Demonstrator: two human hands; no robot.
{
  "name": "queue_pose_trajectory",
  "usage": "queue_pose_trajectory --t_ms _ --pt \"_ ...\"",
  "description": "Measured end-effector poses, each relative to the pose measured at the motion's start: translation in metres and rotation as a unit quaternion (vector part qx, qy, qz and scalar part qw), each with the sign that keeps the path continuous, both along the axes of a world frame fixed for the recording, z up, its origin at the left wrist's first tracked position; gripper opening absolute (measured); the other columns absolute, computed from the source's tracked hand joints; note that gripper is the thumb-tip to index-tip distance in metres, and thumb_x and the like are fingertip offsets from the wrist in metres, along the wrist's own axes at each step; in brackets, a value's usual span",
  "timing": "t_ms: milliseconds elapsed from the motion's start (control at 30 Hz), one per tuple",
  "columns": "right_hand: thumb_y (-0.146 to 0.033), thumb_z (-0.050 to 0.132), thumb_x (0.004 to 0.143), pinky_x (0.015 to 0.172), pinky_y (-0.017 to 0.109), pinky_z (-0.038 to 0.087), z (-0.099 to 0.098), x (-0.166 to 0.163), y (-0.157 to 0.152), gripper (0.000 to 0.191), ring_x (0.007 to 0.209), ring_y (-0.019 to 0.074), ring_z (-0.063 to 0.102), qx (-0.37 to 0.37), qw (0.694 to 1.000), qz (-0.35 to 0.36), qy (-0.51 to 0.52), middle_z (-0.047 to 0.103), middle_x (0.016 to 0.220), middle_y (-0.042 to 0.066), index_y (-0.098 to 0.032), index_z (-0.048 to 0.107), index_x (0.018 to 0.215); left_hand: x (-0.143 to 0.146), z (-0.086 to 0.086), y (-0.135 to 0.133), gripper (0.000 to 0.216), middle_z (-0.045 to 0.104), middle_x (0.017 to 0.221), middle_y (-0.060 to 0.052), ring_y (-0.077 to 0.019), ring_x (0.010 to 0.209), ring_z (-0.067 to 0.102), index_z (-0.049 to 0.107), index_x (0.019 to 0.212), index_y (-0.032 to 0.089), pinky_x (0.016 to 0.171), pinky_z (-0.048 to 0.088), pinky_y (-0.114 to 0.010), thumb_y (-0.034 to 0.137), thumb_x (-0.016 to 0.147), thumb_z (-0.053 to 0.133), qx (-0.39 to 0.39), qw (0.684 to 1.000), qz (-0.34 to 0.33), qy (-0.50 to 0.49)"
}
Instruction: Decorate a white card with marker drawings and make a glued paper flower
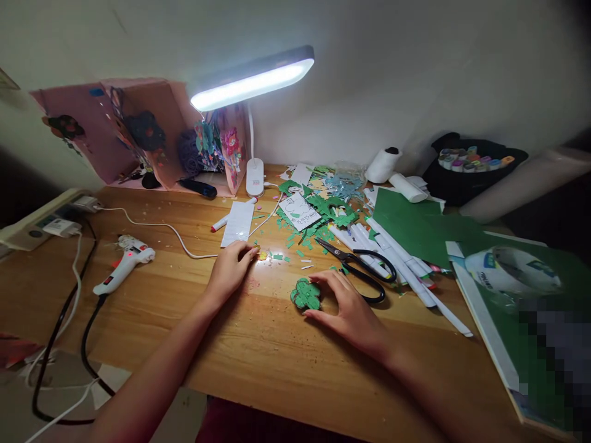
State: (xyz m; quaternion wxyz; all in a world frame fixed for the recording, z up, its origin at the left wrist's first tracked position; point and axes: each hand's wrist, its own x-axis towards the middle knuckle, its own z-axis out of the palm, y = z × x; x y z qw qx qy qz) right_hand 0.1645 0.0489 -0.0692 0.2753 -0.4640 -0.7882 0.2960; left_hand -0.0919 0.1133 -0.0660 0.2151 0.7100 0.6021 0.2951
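Note:
My left hand (229,268) lies on the wooden desk (258,344), fingers stretched toward tiny coloured paper bits (268,255) under the lamp light; the fingertips touch or nearly touch a small yellow piece. My right hand (347,307) rests with spread fingers arched beside a green cloud-shaped paper cutout (305,295), thumb and fingertips at its right edge. Black-handled scissors (357,263) lie just beyond the right hand. Neither hand grips anything.
A white glue gun (124,263) with cords lies at the left. A lit desk lamp (253,80) stands at the back, with pink paper craft panels (152,132) beside it. Green scraps (323,212), white marker pens (397,258), green sheets (410,224) and a tape roll (510,271) crowd the right.

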Motion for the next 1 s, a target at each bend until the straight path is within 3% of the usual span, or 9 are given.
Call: queue_pose_trajectory --t_ms 100,233,333,467,867,1000 --pt "-0.033 0.069 0.075 0.088 0.040 0.045 0.000 0.000 0.001 0.046 0.100 0.0232 0.052 0.000 1.000 -0.001 -0.002 0.055 0.107 0.007 -0.023 0.046 0.114 -0.003 -0.002 0.002 0.023 0.067 0.088 -0.006 -0.0208 0.085 0.060 0.064 0.084 0.018 0.077 0.044 -0.032 0.031 0.089 0.046 -0.002 1.000 0.007 -0.004" --pt "-0.034 0.069 0.075 0.087 0.040 0.046 -0.001 -0.001 0.001 0.045 0.099 0.0232 0.053 0.003 1.000 -0.003 -0.006 0.056 0.106 0.007 -0.023 0.047 0.113 -0.005 -0.006 0.002 0.023 0.064 0.093 -0.007 -0.0199 0.084 0.060 0.062 0.096 0.017 0.073 0.047 -0.031 0.033 0.079 0.061 -0.006 1.000 0.001 -0.001" --pt "-0.034 0.068 0.074 0.087 0.041 0.047 -0.001 -0.001 0.001 0.045 0.099 0.0237 0.054 0.007 1.000 -0.005 -0.005 0.057 0.106 0.007 -0.024 0.047 0.113 -0.005 -0.007 0.001 0.023 0.062 0.090 -0.005 -0.0199 0.082 0.059 0.061 0.090 0.018 0.071 0.047 -0.032 0.034 0.075 0.066 -0.002 1.000 -0.006 0.009" --pt "-0.035 0.068 0.074 0.087 0.042 0.047 -0.001 0.000 0.000 0.046 0.100 0.0244 0.054 0.007 1.000 -0.008 0.001 0.057 0.107 0.007 -0.025 0.047 0.114 -0.004 -0.004 -0.001 0.014 0.060 0.084 -0.004 -0.0197 0.080 0.057 0.063 0.081 0.019 0.071 0.046 -0.031 0.033 0.079 0.062 0.005 1.000 -0.016 0.023" --pt "-0.032 0.070 0.074 0.087 0.041 0.046 0.001 0.000 -0.001 0.048 0.100 0.0239 0.054 0.006 1.000 -0.011 0.002 0.057 0.107 0.007 -0.024 0.047 0.115 0.002 0.002 -0.003 0.015 0.065 0.086 -0.004 -0.0190 0.081 0.059 0.065 0.084 0.020 0.073 0.043 -0.030 0.030 0.087 0.054 0.034 0.999 -0.034 0.005" --pt "-0.033 0.069 0.074 0.086 0.042 0.046 0.001 0.000 -0.001 0.048 0.099 0.0244 0.054 0.011 1.000 -0.013 0.004 0.057 0.107 0.007 -0.024 0.047 0.115 0.002 0.005 -0.005 0.017 0.068 0.081 -0.003 -0.0174 0.073 0.062 0.064 0.083 0.019 0.066 0.045 -0.027 0.033 0.085 0.056 0.019 0.999 -0.021 -0.024"
